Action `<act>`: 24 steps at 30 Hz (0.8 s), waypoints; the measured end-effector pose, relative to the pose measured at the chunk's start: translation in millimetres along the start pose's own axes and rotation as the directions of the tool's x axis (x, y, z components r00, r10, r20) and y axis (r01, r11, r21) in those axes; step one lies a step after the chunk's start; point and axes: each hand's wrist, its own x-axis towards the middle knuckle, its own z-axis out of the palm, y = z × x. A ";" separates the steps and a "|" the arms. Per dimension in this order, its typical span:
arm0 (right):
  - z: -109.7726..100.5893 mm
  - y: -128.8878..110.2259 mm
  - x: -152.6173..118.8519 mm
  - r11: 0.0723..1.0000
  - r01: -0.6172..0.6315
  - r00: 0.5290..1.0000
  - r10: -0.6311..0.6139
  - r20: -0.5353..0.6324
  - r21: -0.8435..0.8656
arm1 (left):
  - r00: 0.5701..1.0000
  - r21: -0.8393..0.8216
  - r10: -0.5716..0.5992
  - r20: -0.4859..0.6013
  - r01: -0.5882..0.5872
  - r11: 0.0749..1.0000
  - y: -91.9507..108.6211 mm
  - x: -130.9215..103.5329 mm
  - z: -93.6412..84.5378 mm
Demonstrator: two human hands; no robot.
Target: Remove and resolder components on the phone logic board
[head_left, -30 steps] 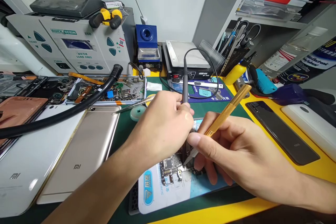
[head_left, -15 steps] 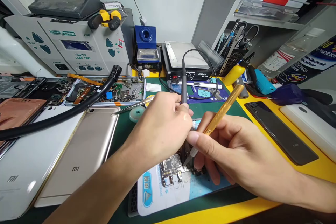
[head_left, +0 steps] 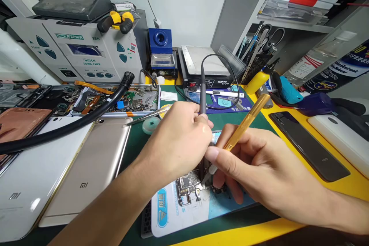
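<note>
My left hand point(head_left: 181, 138) is closed around a dark soldering iron point(head_left: 203, 94), held nearly upright, its cable looping up behind. My right hand point(head_left: 259, 165) pinches a gold knurled knife-like tool point(head_left: 245, 123), slanting down to the left. Both tips come down close together on a small phone circuit board point(head_left: 187, 186). The board lies on a white and blue repair mat point(head_left: 187, 217), partly hidden under my hands.
On the left lie a gold phone back point(head_left: 86, 173), a white one and a black hose point(head_left: 72, 132). Behind are a hot-air station point(head_left: 83, 50) and a heating plate point(head_left: 204, 61). A black phone point(head_left: 308, 144) rests at right.
Both hands keep their grips and have barely moved. The view has shifted very slightly, and the tool tips stay at nearly the same spot on the board.
</note>
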 end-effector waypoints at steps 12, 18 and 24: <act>-0.5 -1.2 -2.6 1.000 -0.006 1.000 0.006 -0.002 -0.012 | 1.000 -0.014 0.000 0.011 0.001 1.000 0.4 -3.0 -1.1; -0.6 0.9 -4.5 1.000 -0.004 1.000 0.003 -0.011 -0.031 | 1.000 -0.015 0.014 0.026 -0.014 1.000 -0.6 -1.7 -0.2; -1.4 1.0 -3.7 0.999 -0.021 1.000 0.021 -0.005 -0.029 | 0.999 -0.024 0.009 0.032 -0.008 1.000 -2.5 -2.8 0.5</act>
